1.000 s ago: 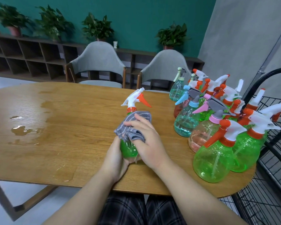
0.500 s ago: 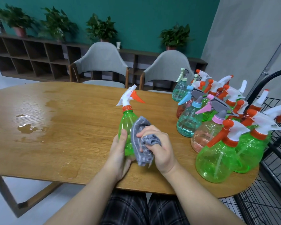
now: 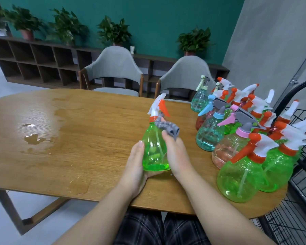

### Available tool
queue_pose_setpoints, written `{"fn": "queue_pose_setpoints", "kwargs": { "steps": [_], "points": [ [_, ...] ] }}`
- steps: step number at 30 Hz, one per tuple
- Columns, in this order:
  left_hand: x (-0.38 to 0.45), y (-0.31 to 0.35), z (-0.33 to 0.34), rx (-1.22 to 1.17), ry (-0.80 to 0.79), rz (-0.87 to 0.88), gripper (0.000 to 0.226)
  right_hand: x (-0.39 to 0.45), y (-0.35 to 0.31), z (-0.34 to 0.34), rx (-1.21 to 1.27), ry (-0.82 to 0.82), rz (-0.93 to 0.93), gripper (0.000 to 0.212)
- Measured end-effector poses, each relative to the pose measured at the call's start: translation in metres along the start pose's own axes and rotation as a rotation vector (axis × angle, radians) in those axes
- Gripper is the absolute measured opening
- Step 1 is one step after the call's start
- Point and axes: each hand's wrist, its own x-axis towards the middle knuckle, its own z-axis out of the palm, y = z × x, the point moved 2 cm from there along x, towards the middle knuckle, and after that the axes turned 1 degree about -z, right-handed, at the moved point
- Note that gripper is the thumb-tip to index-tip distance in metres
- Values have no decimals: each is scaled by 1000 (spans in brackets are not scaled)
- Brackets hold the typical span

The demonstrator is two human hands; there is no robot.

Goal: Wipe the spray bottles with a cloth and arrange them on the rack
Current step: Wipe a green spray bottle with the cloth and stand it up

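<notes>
We see a green spray bottle (image 3: 155, 151) standing upright near the front edge of the wooden table (image 3: 78, 138), held between both hands. The left hand (image 3: 135, 165) cups its base, fingers curled round it. The right hand (image 3: 177, 154) presses a grey cloth (image 3: 167, 129) against the bottle's shoulder, apparently gripping it. Other spray bottles (image 3: 237, 138) crowd the table's right end, beside a black wire rack (image 3: 304, 165).
</notes>
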Motion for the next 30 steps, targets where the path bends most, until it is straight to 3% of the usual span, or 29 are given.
{"fn": "queue_pose_setpoints", "kwargs": {
  "steps": [2,5,11,16,19,20,21,23,25,27,30],
  "points": [
    [1,-1,-1,17,7,-3,48,-1,3,1,-249,-77,-222,36],
    [3,-2,-2,42,13,-39,47,-4,7,-1,-449,-108,-353,42],
    [3,-2,-4,26,13,-74,58,-15,16,-4,-452,-163,-497,43],
    [5,-3,-9,20,-108,-41,69,-27,20,-10,-315,-185,-554,34],
    [59,-69,-84,19,52,17,65,-27,17,-18,-96,-245,-439,25],
    [60,-72,-85,-13,41,5,62,-28,13,-20,24,-239,-360,23],
    [49,-65,-74,-21,31,35,59,-27,11,-23,177,-177,-254,23],
    [8,-12,-17,19,30,-3,81,-18,9,-31,576,73,65,28],
    [-4,1,-11,10,11,-30,86,-6,11,-39,851,319,270,30],
    [-4,3,-5,-41,27,-9,67,3,5,-42,870,379,280,28],
    [0,0,-4,-8,10,-66,47,5,-6,-27,580,239,190,26]
  ]
}}
